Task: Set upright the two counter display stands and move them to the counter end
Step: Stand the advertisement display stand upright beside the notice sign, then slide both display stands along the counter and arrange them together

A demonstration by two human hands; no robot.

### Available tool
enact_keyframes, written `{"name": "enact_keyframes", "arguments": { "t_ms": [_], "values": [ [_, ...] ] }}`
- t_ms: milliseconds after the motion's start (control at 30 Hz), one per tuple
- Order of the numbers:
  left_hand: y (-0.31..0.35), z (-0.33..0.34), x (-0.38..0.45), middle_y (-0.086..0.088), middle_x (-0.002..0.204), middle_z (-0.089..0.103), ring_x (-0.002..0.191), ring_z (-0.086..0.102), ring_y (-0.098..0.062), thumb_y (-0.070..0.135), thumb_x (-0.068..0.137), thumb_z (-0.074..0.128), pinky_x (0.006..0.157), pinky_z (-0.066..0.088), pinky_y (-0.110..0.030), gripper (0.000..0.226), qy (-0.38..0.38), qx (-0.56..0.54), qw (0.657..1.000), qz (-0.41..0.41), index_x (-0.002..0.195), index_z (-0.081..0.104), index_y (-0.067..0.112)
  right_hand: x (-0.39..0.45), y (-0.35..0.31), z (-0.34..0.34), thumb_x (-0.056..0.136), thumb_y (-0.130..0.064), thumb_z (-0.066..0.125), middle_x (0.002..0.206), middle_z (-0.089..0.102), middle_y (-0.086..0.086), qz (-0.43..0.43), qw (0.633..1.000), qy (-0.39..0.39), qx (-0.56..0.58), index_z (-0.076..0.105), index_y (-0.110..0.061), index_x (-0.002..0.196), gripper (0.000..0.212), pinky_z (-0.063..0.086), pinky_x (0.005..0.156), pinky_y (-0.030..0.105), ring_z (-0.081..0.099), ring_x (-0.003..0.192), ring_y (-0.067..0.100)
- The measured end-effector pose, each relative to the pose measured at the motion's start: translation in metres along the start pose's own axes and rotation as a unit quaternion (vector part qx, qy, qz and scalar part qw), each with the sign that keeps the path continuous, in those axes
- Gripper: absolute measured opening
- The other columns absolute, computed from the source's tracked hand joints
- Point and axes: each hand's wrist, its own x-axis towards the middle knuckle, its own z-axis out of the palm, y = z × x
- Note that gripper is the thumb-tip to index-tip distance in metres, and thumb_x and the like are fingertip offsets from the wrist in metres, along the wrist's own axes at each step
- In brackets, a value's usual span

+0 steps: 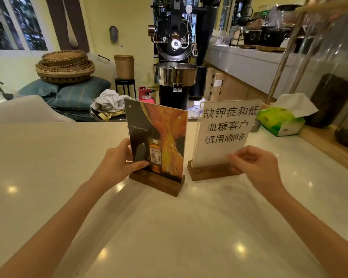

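The right display stand [225, 135] carries a white sheet with three lines of black Chinese characters: 缺钾症和低 / 血糖客户 / 慎用咖啡. The left display stand [157, 143] shows a bottle poster; its small pale line seems to read "TIME, SAVOURED", though it is too fine to be sure. The bottle's label is illegible.

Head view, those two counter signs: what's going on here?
A person has both display stands upright on the white counter. The left hand grips the edge of the bottle poster stand; the right hand is at the lower part of the handwritten notice stand, blurred. They stand side by side, near a tissue pack.
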Motion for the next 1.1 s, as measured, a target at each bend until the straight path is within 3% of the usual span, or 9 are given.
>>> {"name": "enact_keyframes", "arguments": {
  "t_ms": [67, 100, 167, 233, 467, 667, 833, 1000, 1100],
  "values": [
    [0.005, 0.003, -0.004, -0.016, 0.119, 0.060, 0.093, 0.057, -0.022, 0.024, 0.069, 0.075, 0.075, 0.048, -0.029, 0.071, 0.006, -0.007, 1.000, -0.005, 0.127, 0.036, 0.011, 0.014, 0.012, -0.018, 0.069, -0.016, 0.077, 0.086, 0.067, 0.010, 0.026, 0.997, 0.059, -0.050, 0.061, -0.013, 0.089, 0.025, 0.056, 0.072, 0.036, 0.065, 0.079, 0.026],
    [0.007, 0.005, -0.005, -0.016, 0.124, 0.058, 0.100, 0.058, -0.026, 0.022, 0.068, 0.076, 0.079, 0.049, -0.031, 0.078, 0.012, -0.011, 1.000, -0.005, 0.131, 0.031, 0.012, 0.022, 0.017, -0.024, 0.068, -0.015, 0.078, 0.095, 0.065, 0.007, 0.048, 0.996, 0.045, -0.065, 0.058, -0.013, 0.101, 0.039, 0.053, 0.078, 0.035, 0.062, 0.088, 0.024],
    [0.010, 0.009, -0.009, -0.016, 0.131, 0.052, 0.112, 0.055, -0.031, 0.017, 0.066, 0.078, 0.087, 0.049, -0.035, 0.091, 0.021, -0.016, 1.000, -0.003, 0.137, 0.020, 0.015, 0.035, 0.020, -0.031, 0.070, -0.010, 0.076, 0.111, 0.059, 0.004, 0.088, 0.994, -0.042, -0.039, 0.048, -0.013, 0.121, 0.058, 0.047, 0.089, 0.034, 0.057, 0.103, 0.020],
    [0.013, 0.014, -0.013, -0.014, 0.135, 0.049, 0.117, 0.052, -0.032, 0.013, 0.065, 0.078, 0.094, 0.047, -0.039, 0.101, 0.030, -0.026, 0.999, -0.002, 0.140, 0.010, 0.018, 0.043, 0.020, -0.031, 0.072, -0.006, 0.072, 0.118, 0.059, 0.003, 0.113, 0.986, -0.125, 0.010, 0.044, -0.016, 0.126, 0.061, 0.046, 0.094, 0.037, 0.056, 0.108, 0.021],
    [0.020, 0.021, -0.015, -0.011, 0.137, 0.048, 0.120, 0.050, -0.030, 0.009, 0.063, 0.079, 0.098, 0.043, -0.040, 0.107, 0.065, -0.026, 0.998, -0.005, 0.140, 0.006, 0.020, 0.062, 0.021, -0.026, 0.073, 0.000, 0.070, 0.113, 0.065, 0.001, 0.066, 0.980, -0.185, 0.015, 0.058, -0.018, 0.120, 0.052, 0.053, 0.089, 0.043, 0.061, 0.105, 0.025],
    [0.033, 0.032, -0.007, -0.013, 0.140, 0.044, 0.123, 0.048, -0.031, 0.009, 0.064, 0.079, 0.100, 0.041, -0.041, 0.112, 0.058, -0.017, 0.998, -0.005, 0.142, -0.001, 0.020, 0.069, 0.027, -0.045, 0.071, 0.002, 0.071, 0.098, 0.067, -0.010, 0.048, 0.978, -0.204, -0.004, 0.063, -0.025, 0.106, 0.045, 0.059, 0.070, 0.024, 0.065, 0.093, 0.012],
    [0.053, 0.050, 0.009, -0.016, 0.139, 0.043, 0.123, 0.047, -0.033, 0.008, 0.066, 0.077, 0.102, 0.040, -0.043, 0.114, 0.034, -0.037, 0.999, 0.009, 0.143, -0.007, 0.019, 0.068, 0.037, -0.076, 0.070, 0.004, 0.071, 0.093, 0.067, -0.009, 0.063, 0.983, -0.174, -0.017, 0.064, -0.020, 0.104, 0.042, 0.058, 0.063, 0.019, 0.064, 0.085, 0.005],
    [0.076, 0.075, 0.032, -0.015, 0.142, 0.041, 0.126, 0.045, -0.033, 0.008, 0.066, 0.076, 0.103, 0.040, -0.046, 0.111, -0.002, -0.053, 0.998, 0.040, 0.143, -0.003, 0.019, 0.066, 0.048, -0.113, 0.072, 0.002, 0.070, 0.105, 0.066, -0.001, 0.080, 0.985, -0.142, -0.048, 0.062, -0.014, 0.111, 0.043, 0.055, 0.072, 0.025, 0.064, 0.090, 0.011],
    [0.090, 0.093, 0.047, -0.014, 0.141, 0.042, 0.126, 0.045, -0.032, 0.009, 0.065, 0.077, 0.102, 0.041, -0.046, 0.107, -0.015, -0.057, 0.996, 0.062, 0.142, 0.003, 0.018, 0.062, 0.052, -0.136, 0.072, 0.001, 0.070, 0.104, 0.066, -0.003, 0.086, 0.986, -0.127, -0.066, 0.062, -0.021, 0.103, 0.039, 0.056, 0.075, 0.028, 0.063, 0.091, 0.012]
  ]
}}
